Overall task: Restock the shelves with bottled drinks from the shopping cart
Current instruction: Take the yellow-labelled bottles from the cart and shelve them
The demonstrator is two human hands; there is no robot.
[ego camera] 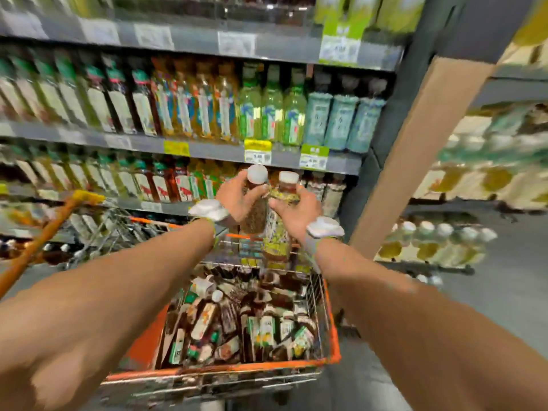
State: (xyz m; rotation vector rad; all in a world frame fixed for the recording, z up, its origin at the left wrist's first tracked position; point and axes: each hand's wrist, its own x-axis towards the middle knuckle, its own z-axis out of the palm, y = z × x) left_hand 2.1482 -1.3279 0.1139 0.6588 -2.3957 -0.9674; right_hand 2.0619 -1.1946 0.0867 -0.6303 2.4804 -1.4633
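Observation:
My left hand (237, 197) grips a dark brown bottle (255, 216) with a white cap, held upright above the cart. Right beside it, my right hand (293, 210) grips a second bottle (277, 235) with a yellow patterned label and a white cap. The two bottles touch side by side in front of the lower shelf. Below them stands the orange-rimmed wire shopping cart (333, 330), full of several bottled drinks lying in a heap. The shelves (207, 151) ahead hold rows of upright bottles.
A second cart with an orange handle (50, 225) stands at the left. A tan and grey pillar (415, 149) rises at the right of the shelving. More bottles fill the shelves at the far right (439, 241). Grey floor shows right of the cart.

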